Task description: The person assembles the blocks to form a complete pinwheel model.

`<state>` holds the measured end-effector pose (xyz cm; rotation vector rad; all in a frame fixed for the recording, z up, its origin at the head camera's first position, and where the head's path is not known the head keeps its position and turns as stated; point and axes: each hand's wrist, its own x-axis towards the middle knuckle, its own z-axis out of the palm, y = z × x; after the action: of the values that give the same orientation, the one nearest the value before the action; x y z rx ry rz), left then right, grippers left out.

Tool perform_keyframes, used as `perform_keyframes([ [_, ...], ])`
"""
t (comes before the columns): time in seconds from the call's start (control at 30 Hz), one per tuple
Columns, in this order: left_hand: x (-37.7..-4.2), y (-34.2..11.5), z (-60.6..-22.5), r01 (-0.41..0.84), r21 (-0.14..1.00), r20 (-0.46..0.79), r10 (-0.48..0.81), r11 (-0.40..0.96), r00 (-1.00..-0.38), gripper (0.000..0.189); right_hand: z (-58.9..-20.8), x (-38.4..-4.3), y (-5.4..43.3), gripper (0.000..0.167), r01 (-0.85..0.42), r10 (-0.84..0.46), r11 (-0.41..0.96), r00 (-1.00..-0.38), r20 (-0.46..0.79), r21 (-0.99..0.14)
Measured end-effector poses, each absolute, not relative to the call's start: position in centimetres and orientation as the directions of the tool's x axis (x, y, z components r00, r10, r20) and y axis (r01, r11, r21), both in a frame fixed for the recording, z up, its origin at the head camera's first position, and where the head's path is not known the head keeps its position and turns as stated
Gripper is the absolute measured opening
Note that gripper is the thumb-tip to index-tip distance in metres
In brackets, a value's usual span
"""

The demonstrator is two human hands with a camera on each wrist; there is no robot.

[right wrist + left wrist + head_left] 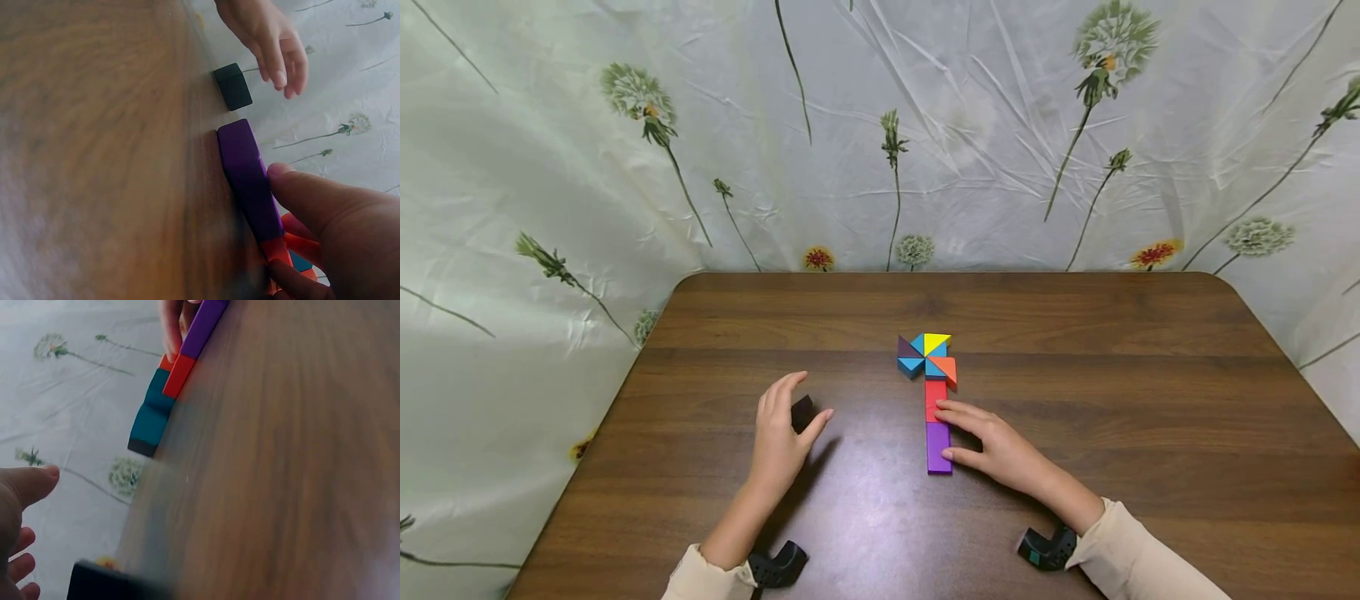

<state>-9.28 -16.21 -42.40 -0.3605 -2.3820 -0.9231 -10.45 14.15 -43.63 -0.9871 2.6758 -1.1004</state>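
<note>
A pinwheel of small triangular blocks (pixel 912 364) in blue, yellow, orange and dark purple lies flat on the table. Below it, a red piece (pixel 933 392) and a long purple block (pixel 937 446) run toward the person in a straight line. My right hand (pixel 1000 450) rests along the right side of this line, fingertips on the red piece and thumb against the purple block's edge. To the left, a black block (pixel 234 87) stands alone on the tabletop. My left hand (pixel 778 437) hovers beside it, thumb and fingers spread wide, with a gap to the block in the right wrist view.
The brown wooden table (pixel 1112 375) has rounded far corners. A pale cloth with dandelion prints (pixel 970 167) hangs behind it and along the left side. Dark camera units (pixel 778 565) sit on both wrists, close above the tabletop.
</note>
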Motion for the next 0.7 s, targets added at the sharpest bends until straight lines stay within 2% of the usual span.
perform_keyframes([
  [0.47,-8.4,-19.0,-43.9,0.209,0.578,0.395,-0.046,0.788,-0.918,0.054,-43.7,-10.4,14.1,0.053,-0.542,-0.593,0.531,-0.787,0.171,-0.651],
  [0.7,-8.5,-19.1,-43.9,0.129,0.581,0.281,-0.049,0.803,-0.959,0.039,-43.7,-10.5,14.2,0.054,-0.539,-0.594,0.531,-0.787,0.166,-0.654],
])
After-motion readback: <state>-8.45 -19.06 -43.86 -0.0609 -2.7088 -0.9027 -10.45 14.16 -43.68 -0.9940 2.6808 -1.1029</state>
